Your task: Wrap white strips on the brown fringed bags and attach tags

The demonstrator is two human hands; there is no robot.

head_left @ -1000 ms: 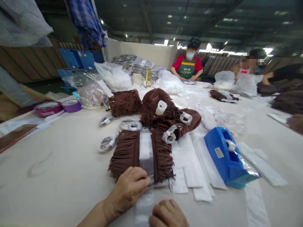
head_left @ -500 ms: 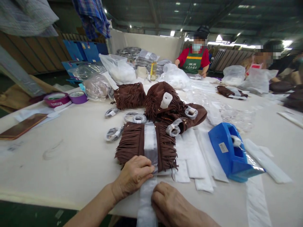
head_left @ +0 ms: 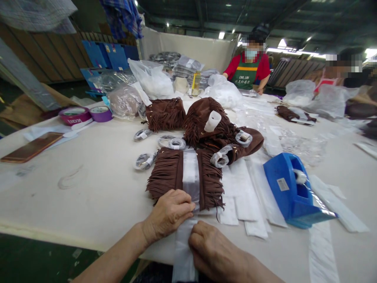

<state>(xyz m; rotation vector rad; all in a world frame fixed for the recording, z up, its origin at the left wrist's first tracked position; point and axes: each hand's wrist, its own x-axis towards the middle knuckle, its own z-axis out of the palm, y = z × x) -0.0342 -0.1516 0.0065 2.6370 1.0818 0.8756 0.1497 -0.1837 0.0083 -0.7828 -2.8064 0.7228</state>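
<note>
Dark brown, suede-like material in a flat, oblong fringed bag [head_left: 171, 169], lying on the broad, pale worktable [head_left: 94, 208] just beyond the hands, crossed down the middle by a long, whitish translucent plastic strip [head_left: 191, 169] reaching past the near edge toward the table's front. Pinched on that strip at the bag's near edge: finger and thumb tips of the bare left hand [head_left: 169, 214]. Curled together against the strip's right side, nearer the table's front: fingers of the bare right hand [head_left: 210, 247]; cannot tell whether clamped on it, with tips hidden. Probably light and soft as a bag, apt to sag if lifted by a corner; loose in the fringe [head_left: 160, 177], easy to trap under plastic. Best held flat, by the plain bands [head_left: 179, 173] beside the strip rather than by the dangling fringe. As for the strip, likely thin, slick and limp: better pinched across the full width to prevent sliding and creasing. Near the bag's far right corner, a clear-wrapped, ring-shaped coil [head_left: 220, 158], easily knocked.
</note>
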